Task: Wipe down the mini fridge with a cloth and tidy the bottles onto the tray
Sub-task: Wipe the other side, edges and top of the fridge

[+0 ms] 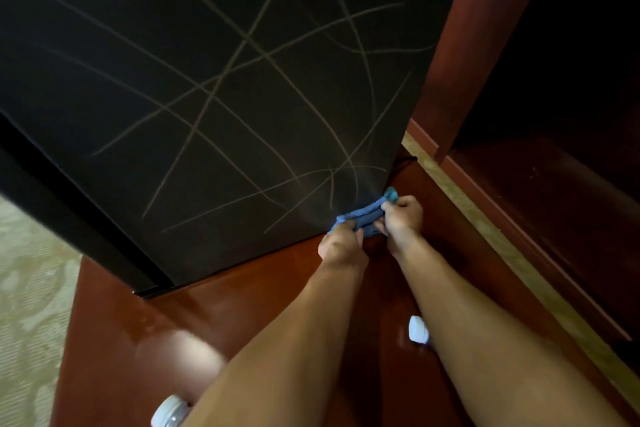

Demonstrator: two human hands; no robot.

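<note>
The black mini fridge (214, 87) fills the upper left; its side panel carries thin pale curved lines. At the panel's lower right corner a bunched blue cloth (363, 217) lies against it. My left hand (341, 244) grips the cloth's near end and my right hand (403, 215) grips its far end, both with curled fingers. A white bottle cap (418, 329) shows between my forearms, and another white-capped bottle (169, 414) sits at the bottom edge, partly hidden by my left arm. No tray is visible.
The fridge stands on a glossy red-brown wooden surface (145, 340). A dark wooden cabinet (540, 184) with a red post rises at the right. Beige patterned carpet (27, 305) lies at the left, and a strip of it runs between the surface and the cabinet.
</note>
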